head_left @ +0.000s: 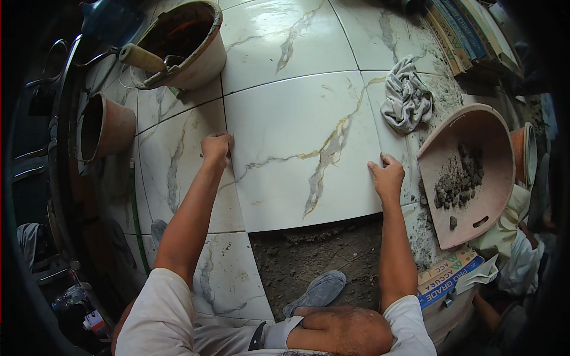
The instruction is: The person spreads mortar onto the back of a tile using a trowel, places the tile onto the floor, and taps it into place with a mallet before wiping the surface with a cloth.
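A large white marble-patterned floor tile (279,193) with grey and gold veins lies in front of me, its near edge bordering a strip of bare dark mortar bed (320,255). My left hand (217,148) is closed at its left edge, fingers bunched by the joint with the neighbouring tile (178,160). At the right edge, my right hand (388,173) pinches the tile near its front right corner, thumb and forefinger at the rim. The fingertips under the edges are hidden. My grey shoe (317,291) rests on the mortar bed.
A bucket (217,56) holding a wooden-handled trowel (142,58) stands far left, near a smaller bucket (119,127). On the right are a crumpled rag (407,95), a scoop-shaped pan (436,151) with mortar crumbs and tile boxes (448,276). A green rod (135,219) lies left.
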Demonstrator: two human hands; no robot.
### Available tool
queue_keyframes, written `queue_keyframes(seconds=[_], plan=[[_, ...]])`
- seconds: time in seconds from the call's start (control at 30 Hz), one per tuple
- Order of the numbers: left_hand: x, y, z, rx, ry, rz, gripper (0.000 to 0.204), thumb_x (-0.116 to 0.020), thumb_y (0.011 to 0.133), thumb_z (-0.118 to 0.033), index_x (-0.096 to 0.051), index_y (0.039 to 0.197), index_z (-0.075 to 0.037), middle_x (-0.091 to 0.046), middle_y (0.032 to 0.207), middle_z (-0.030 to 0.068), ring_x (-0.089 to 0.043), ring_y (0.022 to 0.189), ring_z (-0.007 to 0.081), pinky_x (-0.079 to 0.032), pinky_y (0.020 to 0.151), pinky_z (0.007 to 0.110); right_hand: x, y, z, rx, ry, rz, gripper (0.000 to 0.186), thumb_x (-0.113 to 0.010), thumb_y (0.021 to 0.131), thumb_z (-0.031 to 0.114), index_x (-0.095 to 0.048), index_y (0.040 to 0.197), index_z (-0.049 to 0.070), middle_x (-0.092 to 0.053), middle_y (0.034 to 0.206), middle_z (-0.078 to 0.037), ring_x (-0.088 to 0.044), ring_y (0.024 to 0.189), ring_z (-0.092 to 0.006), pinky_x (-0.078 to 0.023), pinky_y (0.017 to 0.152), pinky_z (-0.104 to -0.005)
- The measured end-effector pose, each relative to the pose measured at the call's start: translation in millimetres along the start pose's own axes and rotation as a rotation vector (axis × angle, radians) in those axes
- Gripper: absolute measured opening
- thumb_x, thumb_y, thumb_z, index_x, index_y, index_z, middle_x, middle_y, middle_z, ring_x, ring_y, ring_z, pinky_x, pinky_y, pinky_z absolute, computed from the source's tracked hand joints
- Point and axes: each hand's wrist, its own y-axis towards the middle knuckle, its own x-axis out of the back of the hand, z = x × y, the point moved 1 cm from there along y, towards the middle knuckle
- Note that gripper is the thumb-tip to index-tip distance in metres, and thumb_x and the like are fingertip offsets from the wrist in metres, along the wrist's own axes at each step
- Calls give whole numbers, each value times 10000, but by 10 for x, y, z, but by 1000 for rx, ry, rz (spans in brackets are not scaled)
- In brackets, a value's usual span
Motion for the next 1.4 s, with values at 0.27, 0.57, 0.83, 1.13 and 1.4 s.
queue_keyframes(seconds=[0.27, 0.57, 0.83, 1.13, 1.4], plan=[[28, 84, -115, 93, -4, 116, 273, -671, 858, -18, -555, 1073, 103, -635, 975, 145, -656, 853, 249, -522, 726, 335, 37, 16, -9, -25, 16, 23, 460, -774, 738, 134, -664, 1130, -81, -672, 1088, -265, -660, 1024, -360, -501, 930, -395], [41, -198, -721, 124, 401, 357, 274, -683, 903, -189, -641, 1012, 59, -681, 890, 113, -658, 844, 207, -524, 783, 346, 89, 48, -16, -33, 78, 62, 406, -764, 750, 98, -675, 1106, -75, -695, 1037, -252, -697, 963, -331, -527, 873, -363], [-409, -803, -1667, -635, 1194, 724, 624, -727, 866, -338, -527, 1368, -26, -617, 1256, 238, -598, 1182, 320, -465, 1005, 381, 358, -58, 480, -45, -77, 190, 403, -751, 785, 184, -684, 1112, -43, -692, 1035, -253, -690, 969, -346, -524, 870, -383], [-1267, -202, -978, -966, 1633, 661, 1027, -745, 765, -557, -220, 1552, -158, -154, 1614, 165, -124, 1494, 337, -165, 1206, 467, 1840, -872, 1020, 593, -135, -180, 512, -699, 897, 271, -571, 1287, -35, -612, 1268, -188, -548, 1240, -314, -420, 1043, -455], [-1584, 115, -290, -1255, 1424, 318, 996, -487, 844, -747, -217, 1547, -95, -180, 1609, 153, -131, 1496, 321, -102, 1203, 503, -212, -1335, -401, 567, -224, -307, 561, -441, 982, 547, -559, 1277, 85, -499, 1385, -173, -412, 1310, -367, -278, 1104, -534]])
